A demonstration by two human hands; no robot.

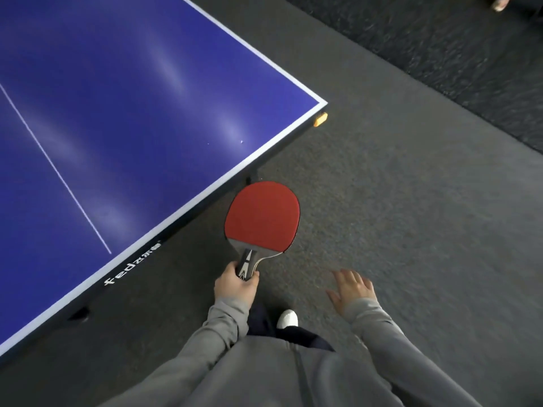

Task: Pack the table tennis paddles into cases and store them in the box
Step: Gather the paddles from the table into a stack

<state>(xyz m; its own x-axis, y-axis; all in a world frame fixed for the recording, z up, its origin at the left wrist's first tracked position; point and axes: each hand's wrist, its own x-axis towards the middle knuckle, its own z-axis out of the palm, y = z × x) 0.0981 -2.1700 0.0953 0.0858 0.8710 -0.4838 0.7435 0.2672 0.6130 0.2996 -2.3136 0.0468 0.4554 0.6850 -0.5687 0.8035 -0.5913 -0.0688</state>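
Presently on record, head view. Item one: table tennis paddle point(262, 217), red rubber face up, dark handle with a white mark, held out over the grey floor point(396, 201) just off the near edge of the table, blade pointing away from the body. Item two: left hand point(235, 286), fingers and thumb wrapped round the paddle handle, grey sleeve point(205, 342) to the wrist. Item three: right hand point(351, 289), fingers spread and straight, palm down, holding nothing, apart from the paddle and to its right; sleeve likewise grey. Item four: blue table tennis table point(132, 98), white border and white centre line, bare playing surface, white lettering on the dark side rail, orange corner piece point(320, 118) under the far corner. Item five: white shoe toe point(288, 318) below dark trouser leg, between the two forearms. Item six: darker strip of flooring point(470, 69) at upper right. Cases and box: not in view.
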